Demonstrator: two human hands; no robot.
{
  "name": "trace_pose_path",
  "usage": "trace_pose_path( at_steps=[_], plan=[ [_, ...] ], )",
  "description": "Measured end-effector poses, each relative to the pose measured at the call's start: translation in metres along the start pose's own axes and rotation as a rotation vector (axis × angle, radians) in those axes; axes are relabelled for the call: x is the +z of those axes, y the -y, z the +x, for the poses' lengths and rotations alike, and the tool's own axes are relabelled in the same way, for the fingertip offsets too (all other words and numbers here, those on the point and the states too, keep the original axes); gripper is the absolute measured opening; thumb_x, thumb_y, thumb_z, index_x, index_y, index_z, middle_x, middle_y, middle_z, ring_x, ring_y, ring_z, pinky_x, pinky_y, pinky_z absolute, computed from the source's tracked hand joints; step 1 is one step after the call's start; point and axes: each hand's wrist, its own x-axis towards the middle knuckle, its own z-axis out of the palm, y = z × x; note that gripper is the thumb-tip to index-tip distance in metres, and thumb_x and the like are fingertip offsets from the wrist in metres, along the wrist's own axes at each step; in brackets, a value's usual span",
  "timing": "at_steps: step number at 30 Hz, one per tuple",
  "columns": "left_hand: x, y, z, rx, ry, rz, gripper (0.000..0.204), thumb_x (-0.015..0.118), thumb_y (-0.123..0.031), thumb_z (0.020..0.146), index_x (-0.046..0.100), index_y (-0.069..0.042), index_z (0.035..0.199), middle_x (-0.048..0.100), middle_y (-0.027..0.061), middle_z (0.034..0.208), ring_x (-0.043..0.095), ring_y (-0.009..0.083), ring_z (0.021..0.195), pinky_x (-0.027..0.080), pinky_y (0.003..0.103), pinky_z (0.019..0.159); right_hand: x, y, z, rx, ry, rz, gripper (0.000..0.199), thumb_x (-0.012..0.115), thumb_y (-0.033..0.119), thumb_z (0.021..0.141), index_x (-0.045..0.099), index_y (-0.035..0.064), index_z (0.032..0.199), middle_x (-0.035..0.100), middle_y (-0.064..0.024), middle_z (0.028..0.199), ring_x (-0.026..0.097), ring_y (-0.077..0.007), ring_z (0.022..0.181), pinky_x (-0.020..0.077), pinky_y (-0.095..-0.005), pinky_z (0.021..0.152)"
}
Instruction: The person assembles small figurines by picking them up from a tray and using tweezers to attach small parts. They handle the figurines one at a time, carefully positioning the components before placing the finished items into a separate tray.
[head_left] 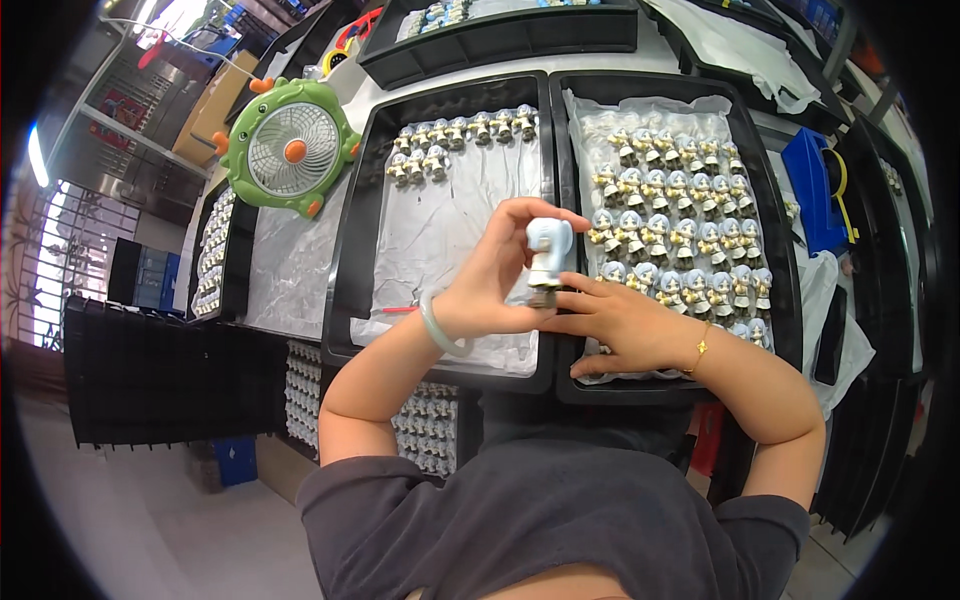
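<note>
Upright between the thumb and fingers of my left hand [488, 278] is a small figurine [547, 250] with pale blue hair, a whitish body and a dark base. My right hand [635, 325] lies palm down over the left side of the right black tray [788, 310], its fingers stretched toward the figurine's base. Whether those fingertips touch the base I cannot make out. Rows of similar figurines [683, 237] stand in that tray, the nearest ones partly hidden by my right hand. The left black tray [346, 245] has two rows of figurines [460, 130] at its far end.
A green fan with an orange hub [294, 152] stands left of the trays. Another black tray [500, 38] lies at the back. On the right are a blue box [812, 190] and a dark phone-like slab [831, 337]. A red stick [400, 310] lies in the left tray.
</note>
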Motion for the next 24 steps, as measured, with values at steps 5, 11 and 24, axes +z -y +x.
trace_pose_path(
  at_steps=[5,11,24],
  plan=[
    [0.009,-0.002,-0.001,0.188,-0.218,0.931,0.065,0.066,-0.02,0.052,0.048,-0.008,0.113,0.042,0.0091,0.089,0.042,0.0219,0.079,0.032,0.033,0.072,0.001,-0.002,-0.001,-0.001,-0.014,-0.018,0.051,0.064,0.032,0.07,0.049,0.0107,0.114,0.047,-0.0062,0.114,0.03,-0.0287,0.122,0.0355,-0.0397,0.092],
    [0.008,-0.003,-0.003,0.209,-0.256,1.164,0.064,0.07,-0.032,0.05,0.051,-0.009,0.107,0.04,0.004,0.076,0.041,0.0183,0.072,0.026,0.031,0.068,0.002,-0.001,0.001,0.003,-0.024,-0.024,0.049,0.064,0.033,0.07,0.05,0.0095,0.112,0.048,-0.007,0.112,0.03,-0.0286,0.122,0.0355,-0.0396,0.091],
    [0.006,-0.003,-0.001,0.197,-0.225,1.169,0.062,0.073,-0.032,0.049,0.054,-0.008,0.102,0.041,0.0035,0.072,0.041,0.0178,0.068,0.025,0.029,0.066,0.006,-0.002,-0.001,0.036,0.024,-0.072,0.049,0.062,0.035,0.072,0.05,0.0075,0.111,0.049,-0.0104,0.109,0.028,-0.0299,0.123,0.0343,-0.0393,0.092]
  ],
)
